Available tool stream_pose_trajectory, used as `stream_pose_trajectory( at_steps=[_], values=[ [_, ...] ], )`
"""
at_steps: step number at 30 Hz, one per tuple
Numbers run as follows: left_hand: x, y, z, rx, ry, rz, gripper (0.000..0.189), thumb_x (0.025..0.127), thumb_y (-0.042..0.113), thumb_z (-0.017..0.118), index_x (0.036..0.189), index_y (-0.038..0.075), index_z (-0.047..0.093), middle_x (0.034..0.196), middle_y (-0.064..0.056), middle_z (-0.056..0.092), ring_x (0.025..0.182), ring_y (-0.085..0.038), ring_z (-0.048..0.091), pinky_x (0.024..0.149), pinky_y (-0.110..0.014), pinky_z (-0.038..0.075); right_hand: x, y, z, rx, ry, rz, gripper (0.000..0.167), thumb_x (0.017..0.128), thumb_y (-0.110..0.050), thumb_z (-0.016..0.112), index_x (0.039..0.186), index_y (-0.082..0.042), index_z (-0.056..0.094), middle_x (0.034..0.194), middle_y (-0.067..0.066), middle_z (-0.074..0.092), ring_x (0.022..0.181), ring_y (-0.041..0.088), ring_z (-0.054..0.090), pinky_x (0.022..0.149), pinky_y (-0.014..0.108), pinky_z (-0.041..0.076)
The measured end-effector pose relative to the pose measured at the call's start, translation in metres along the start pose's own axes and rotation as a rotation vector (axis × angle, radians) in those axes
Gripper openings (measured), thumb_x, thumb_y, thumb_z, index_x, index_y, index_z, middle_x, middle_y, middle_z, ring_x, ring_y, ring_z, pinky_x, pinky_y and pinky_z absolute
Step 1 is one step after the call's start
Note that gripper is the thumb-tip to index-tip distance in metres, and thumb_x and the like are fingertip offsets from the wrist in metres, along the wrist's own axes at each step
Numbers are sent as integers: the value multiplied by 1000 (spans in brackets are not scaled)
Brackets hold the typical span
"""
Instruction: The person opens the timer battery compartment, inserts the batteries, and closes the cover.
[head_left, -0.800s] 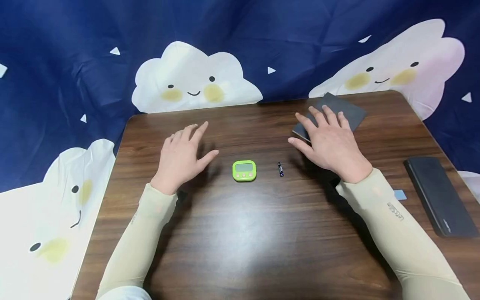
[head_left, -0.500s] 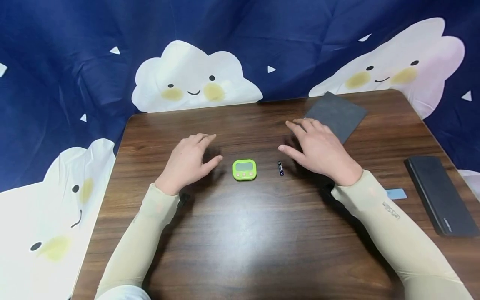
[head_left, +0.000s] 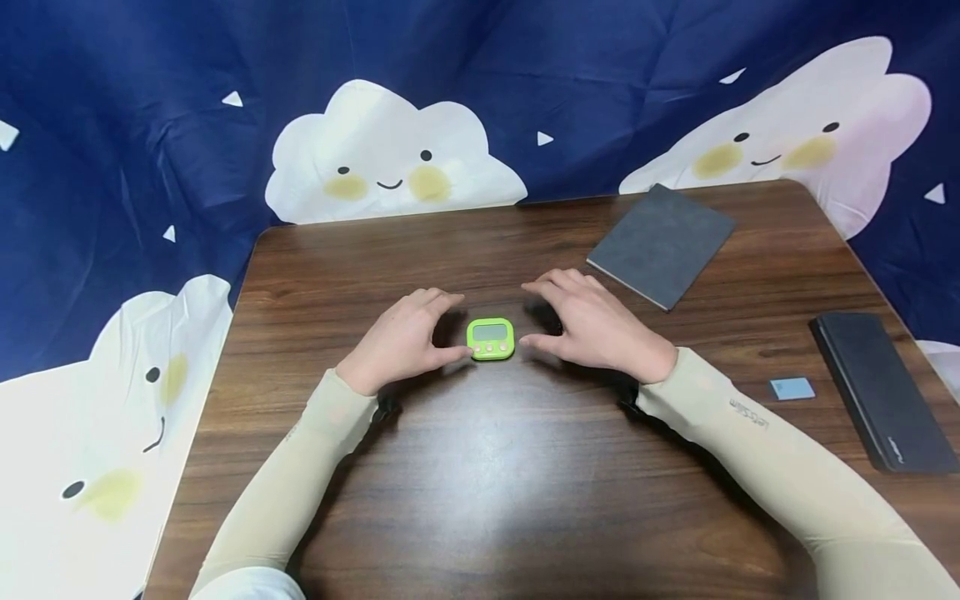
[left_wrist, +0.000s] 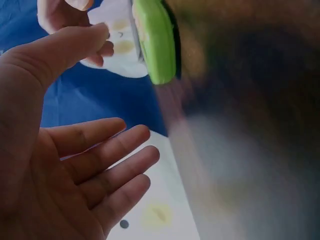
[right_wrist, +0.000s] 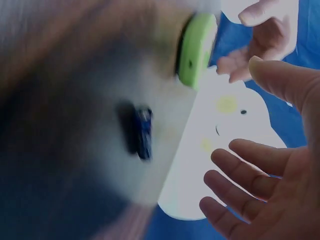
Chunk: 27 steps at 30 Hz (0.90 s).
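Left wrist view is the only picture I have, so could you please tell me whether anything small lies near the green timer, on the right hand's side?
Observer: Yes, the right wrist view shows a small dark blue cylinder, perhaps a battery, lying near the green timer.
Operator: Thank you; is it being held?
Observer: No, the fingers of the right hand are clear of it in that view.
Operator: Could you also say what lies past that hand, toward the far side?
Observer: The head view shows a dark grey, notebook-like item lying flat on the table there.
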<state>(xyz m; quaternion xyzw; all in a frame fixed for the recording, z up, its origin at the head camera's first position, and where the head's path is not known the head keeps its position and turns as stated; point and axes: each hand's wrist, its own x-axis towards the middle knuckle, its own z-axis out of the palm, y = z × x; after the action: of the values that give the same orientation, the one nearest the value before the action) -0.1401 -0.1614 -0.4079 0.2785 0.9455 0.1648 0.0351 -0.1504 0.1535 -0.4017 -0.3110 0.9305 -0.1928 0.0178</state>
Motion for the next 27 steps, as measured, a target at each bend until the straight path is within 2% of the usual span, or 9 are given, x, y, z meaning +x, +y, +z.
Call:
stream_pose_trajectory(
  at_steps=[3, 8, 18, 27],
  values=[
    [0, 2, 3, 6, -7, 8, 86, 92, 53, 90, 156, 4, 63, 143, -12, 72, 133, -35, 70, 116, -53, 57, 4, -4, 8, 45, -37, -13, 82, 95, -52, 87, 157, -6, 61, 151, 13, 65, 140, 35, 60, 119, 57, 48],
    [2, 3, 7, 5, -36, 9, 82, 90, 52, 91, 152, 4, 66, 142, -12, 74, 130, -34, 70, 114, -52, 58, 7, -10, 19, 62, -78, -14, 79, 93, -50, 89, 152, -5, 64, 148, 10, 67, 137, 33, 61, 117, 55, 50],
    [5, 3, 14, 48, -80, 12, 80, 89, 51, 92, 149, 3, 68, 140, -13, 75, 129, -34, 71, 114, -51, 59, 13, -19, 28, 24, -80, -5, 77, 88, -47, 94, 148, -7, 68, 144, 10, 70, 136, 34, 62, 111, 52, 51],
    [8, 5, 14, 75, -79, 30, 79, 89, 51, 93, 147, 3, 70, 138, -14, 75, 126, -35, 72, 110, -50, 61, 15, -19, 32, 17, -108, 19, 79, 85, -48, 95, 149, -10, 69, 143, 8, 71, 133, 32, 63, 105, 49, 50]
  ],
)
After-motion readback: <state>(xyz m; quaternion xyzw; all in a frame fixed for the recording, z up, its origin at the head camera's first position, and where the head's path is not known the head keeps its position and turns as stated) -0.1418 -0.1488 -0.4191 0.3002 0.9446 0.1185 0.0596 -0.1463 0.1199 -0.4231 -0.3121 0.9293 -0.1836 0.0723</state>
